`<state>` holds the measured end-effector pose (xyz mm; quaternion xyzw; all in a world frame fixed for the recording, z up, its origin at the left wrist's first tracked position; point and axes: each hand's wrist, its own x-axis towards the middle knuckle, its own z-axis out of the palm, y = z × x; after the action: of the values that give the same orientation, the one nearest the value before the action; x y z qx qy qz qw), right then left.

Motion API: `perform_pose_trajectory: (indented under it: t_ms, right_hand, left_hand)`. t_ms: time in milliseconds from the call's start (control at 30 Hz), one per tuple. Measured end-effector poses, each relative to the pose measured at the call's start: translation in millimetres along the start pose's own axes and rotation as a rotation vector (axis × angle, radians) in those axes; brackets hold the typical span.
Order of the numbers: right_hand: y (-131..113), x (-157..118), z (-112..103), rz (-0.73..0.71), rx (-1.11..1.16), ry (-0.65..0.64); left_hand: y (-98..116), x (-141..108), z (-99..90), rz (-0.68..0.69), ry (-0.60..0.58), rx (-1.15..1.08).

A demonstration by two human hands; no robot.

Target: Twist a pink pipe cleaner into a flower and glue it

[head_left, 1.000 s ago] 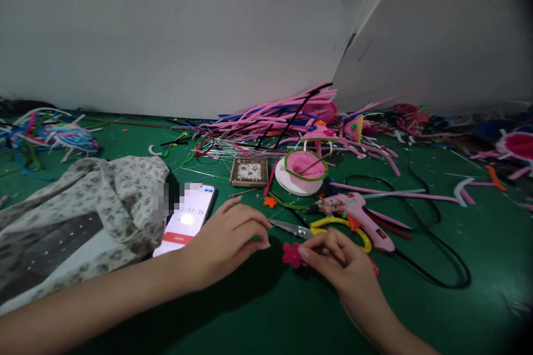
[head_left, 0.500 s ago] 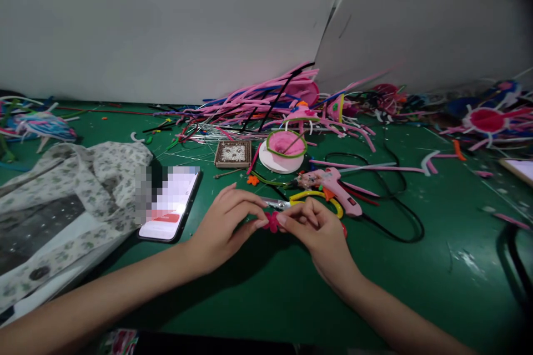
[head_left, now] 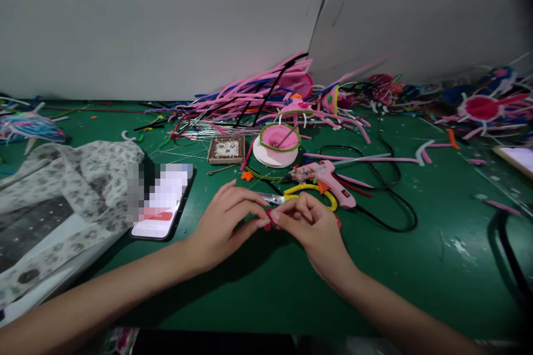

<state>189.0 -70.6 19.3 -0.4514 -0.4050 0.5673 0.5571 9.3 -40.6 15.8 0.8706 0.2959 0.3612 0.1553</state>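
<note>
Front middle of the green table [head_left: 400, 283], and the left hand [head_left: 225, 227] comes in, fingertips [head_left: 261, 223] pinching a half-hidden red felt flower [head_left: 268, 219]. The right hand [head_left: 312, 232] grips it from the other side, just below the yellow-handled scissors [head_left: 287, 198]!

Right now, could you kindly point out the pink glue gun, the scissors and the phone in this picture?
Pink glue gun [head_left: 328, 173], head view, point on its body.
Scissors [head_left: 270, 198], head view, point on the metal blades.
Phone [head_left: 160, 228], head view, point on the lit screen.
</note>
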Motion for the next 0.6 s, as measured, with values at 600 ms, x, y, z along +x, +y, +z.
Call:
perform_pose_trajectory:
  t_ms: [600]
  right_hand:
    - [-1.6,-0.2,0.2,0.027,-0.04,0.026]
  left_hand:
    - [3.7,1.4,-7.7,-0.142,-0.038,-0.169]
